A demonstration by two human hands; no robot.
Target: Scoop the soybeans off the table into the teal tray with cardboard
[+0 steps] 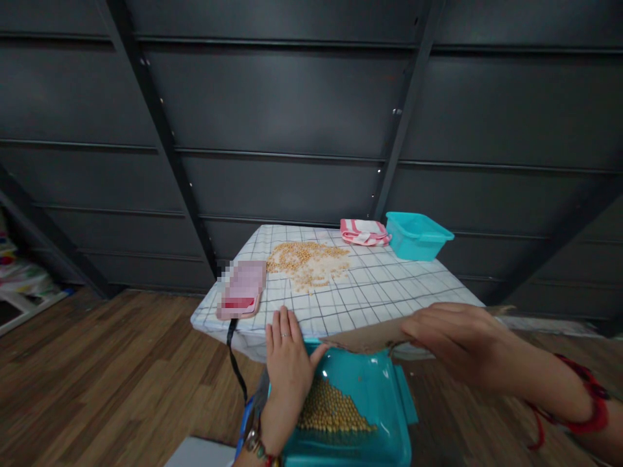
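While my left hand (291,363), flat with thumb spread, perhaps steadies the teal bin (374,373) of yellow beans (335,408) at six o'clock, my right hand (452,340) pinches a cardboard strip (372,333) over its far rim.

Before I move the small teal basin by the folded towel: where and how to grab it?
Likely best by the rim at its right end, coming from the right and above. The basin stands upright, its flared rim juts past the wall, and the folded towel crowds its left side. The right hand is nearer but holds a brown strip.
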